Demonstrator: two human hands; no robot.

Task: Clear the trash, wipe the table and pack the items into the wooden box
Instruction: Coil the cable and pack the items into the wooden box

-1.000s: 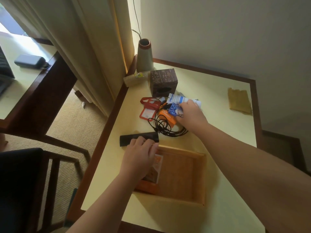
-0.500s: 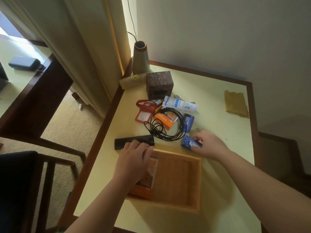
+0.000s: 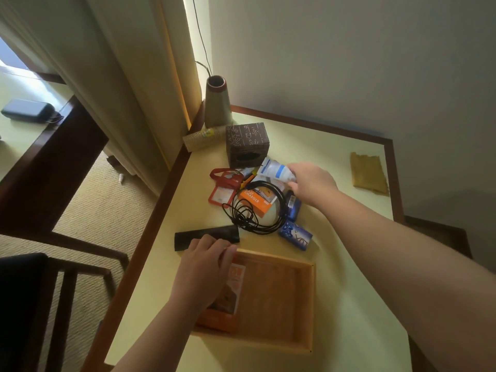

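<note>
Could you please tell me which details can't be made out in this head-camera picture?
- Head view: the left hand covers the wooden box's near-left corner and part of the orange packet inside.
- The right hand hides the white tube's cap end; its grip is unclear.
- Print on the blue packet is too small to read.

We cannot tell whether our right hand (image 3: 312, 183) grips the white tube (image 3: 276, 171), whose cap end it hides, while our left hand (image 3: 204, 267) covers the wooden box (image 3: 303, 304)'s near-left corner and the orange packet (image 3: 230, 294) inside.
</note>
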